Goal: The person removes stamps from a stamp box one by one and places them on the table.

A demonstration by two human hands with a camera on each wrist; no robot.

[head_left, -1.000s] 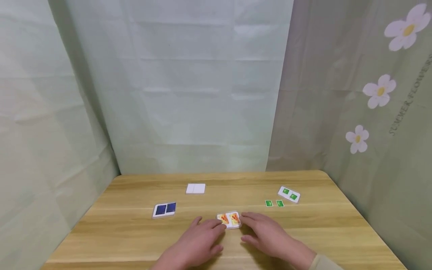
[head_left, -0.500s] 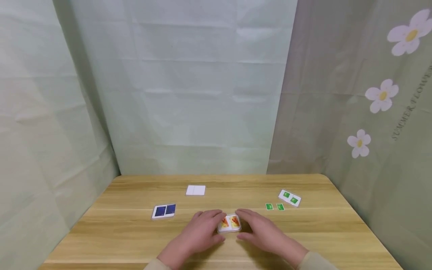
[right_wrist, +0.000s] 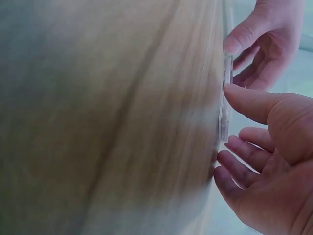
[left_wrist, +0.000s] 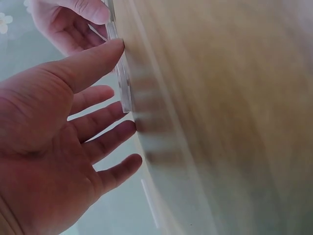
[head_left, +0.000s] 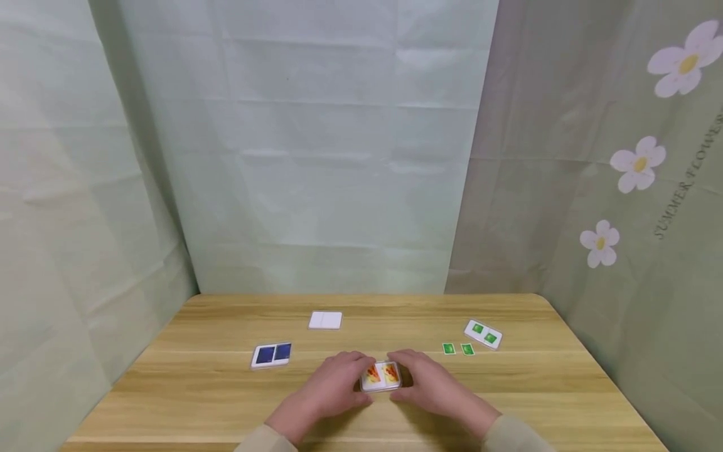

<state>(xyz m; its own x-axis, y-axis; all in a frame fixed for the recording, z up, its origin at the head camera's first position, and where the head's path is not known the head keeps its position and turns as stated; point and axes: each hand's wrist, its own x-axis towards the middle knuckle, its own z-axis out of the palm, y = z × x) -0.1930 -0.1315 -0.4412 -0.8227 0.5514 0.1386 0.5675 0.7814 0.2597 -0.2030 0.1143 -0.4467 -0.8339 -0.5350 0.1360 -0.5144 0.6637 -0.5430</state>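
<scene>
A flat, clear-edged case [head_left: 381,376] with two orange-and-yellow picture squares on white lies on the wooden table between my hands. My left hand [head_left: 340,384] holds its left end, index fingertip at the far corner and thumb at the near one. At the right end my right hand [head_left: 428,384] holds it the same way. Edge-on in the left wrist view, the case [left_wrist: 122,81] shows close along the tabletop behind the left thumb [left_wrist: 105,56]. In the right wrist view the right thumb [right_wrist: 244,98] overlaps the clear edge of the case [right_wrist: 225,115].
A case with dark blue squares [head_left: 271,355] lies left, a plain white one [head_left: 325,320] farther back. Back right is a case with green squares [head_left: 482,334], with two loose green squares [head_left: 449,349] beside it. Fabric curtains [head_left: 339,157] enclose the table [head_left: 198,402].
My fingers have moved from lying over and beside the orange case to its corners, and the thumbs have come in to its near edge. The other cases stay where they were.
</scene>
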